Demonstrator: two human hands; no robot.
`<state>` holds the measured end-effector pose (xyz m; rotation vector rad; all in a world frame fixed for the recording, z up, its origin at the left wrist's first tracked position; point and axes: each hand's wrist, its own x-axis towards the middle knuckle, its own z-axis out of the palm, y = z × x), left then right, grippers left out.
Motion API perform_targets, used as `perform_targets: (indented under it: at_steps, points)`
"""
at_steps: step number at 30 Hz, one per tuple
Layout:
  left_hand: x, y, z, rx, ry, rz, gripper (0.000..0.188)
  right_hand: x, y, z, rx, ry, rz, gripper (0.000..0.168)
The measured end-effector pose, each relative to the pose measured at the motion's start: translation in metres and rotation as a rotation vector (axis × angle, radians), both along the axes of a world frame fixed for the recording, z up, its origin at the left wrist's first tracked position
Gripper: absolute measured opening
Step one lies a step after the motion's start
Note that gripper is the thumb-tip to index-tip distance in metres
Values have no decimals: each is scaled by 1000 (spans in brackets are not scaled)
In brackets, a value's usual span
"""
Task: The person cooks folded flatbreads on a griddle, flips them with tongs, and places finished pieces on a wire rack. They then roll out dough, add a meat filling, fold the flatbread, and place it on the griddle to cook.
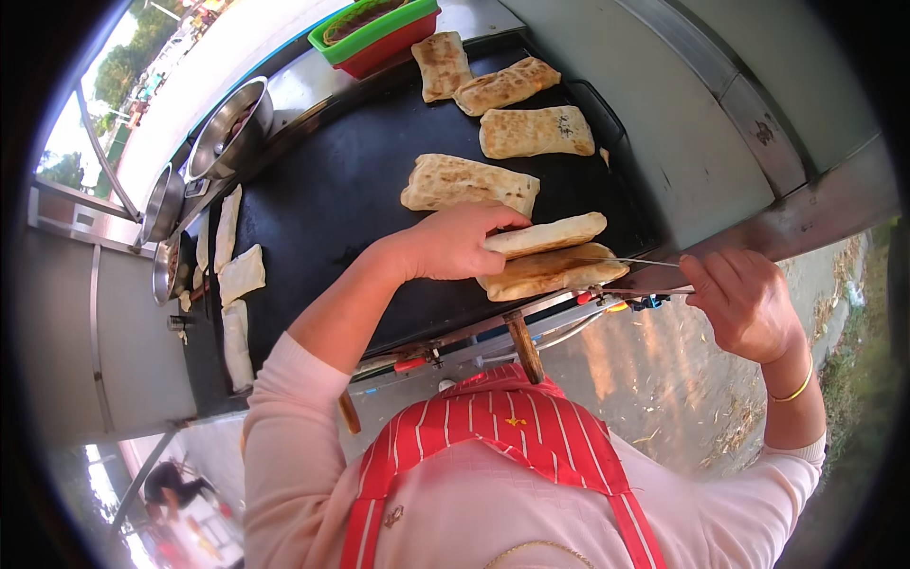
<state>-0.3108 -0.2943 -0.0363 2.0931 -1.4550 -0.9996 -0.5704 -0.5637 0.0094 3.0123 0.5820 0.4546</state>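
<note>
My left hand (462, 242) grips the left end of a pale filled flatbread (551, 235), thumb on the near side and fingers on the far side. Just below it lies a browner flatbread (551, 274) at the griddle's near edge. From the right, my right hand (746, 302) holds thin metal utensils (643, 262), whose exact kind I cannot tell; the upper one reaches in between these two breads. A browned flatbread (469, 183) lies just beyond my left hand. All of them are on a black flat griddle (334, 185).
Several browned flatbreads (537, 131) lie at the griddle's far right, and pale ones (242, 274) along its left side. Steel bowls (234, 128) stand at the left rim. Green and red plastic baskets (377, 32) are at the far edge. A wooden handle (522, 345) sticks out in front.
</note>
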Motion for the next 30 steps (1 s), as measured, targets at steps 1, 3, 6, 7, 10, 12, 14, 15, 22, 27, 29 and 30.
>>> perform_targets:
  at_steps: [1,3,6,7,10,12,14,15,22,27,29,30]
  points:
    - [-5,3,0,-23,13,33,57,-2,2,2,-1,-4,-18,42]
    - [-21,8,8,28,-14,12,52,-10,7,4,-24,-34,-44,44]
    - [-39,28,-2,-74,-145,36,52,-24,10,3,-14,14,-120,46]
    - [-43,34,-6,-115,-175,33,51,-29,8,2,7,28,-149,45]
    - [-51,47,-2,-243,-213,19,51,-39,5,16,91,7,-189,37]
    - [-59,63,8,-320,-291,95,58,-45,3,13,201,-97,-210,42]
    - [-68,91,16,-395,-364,218,72,-42,13,3,388,-153,-286,48]
    - [-72,103,18,-474,-382,273,75,-46,24,0,482,-146,-350,51]
    - [-115,185,34,-915,-878,716,54,3,71,-167,644,-340,-290,46]
    - [-187,283,55,-876,-1433,832,22,95,232,-119,849,-163,173,46]
    - [-213,320,56,-867,-1580,982,31,106,282,-110,850,-140,290,46]
    - [-224,339,58,-842,-1646,1036,28,110,305,-105,847,-146,326,45]
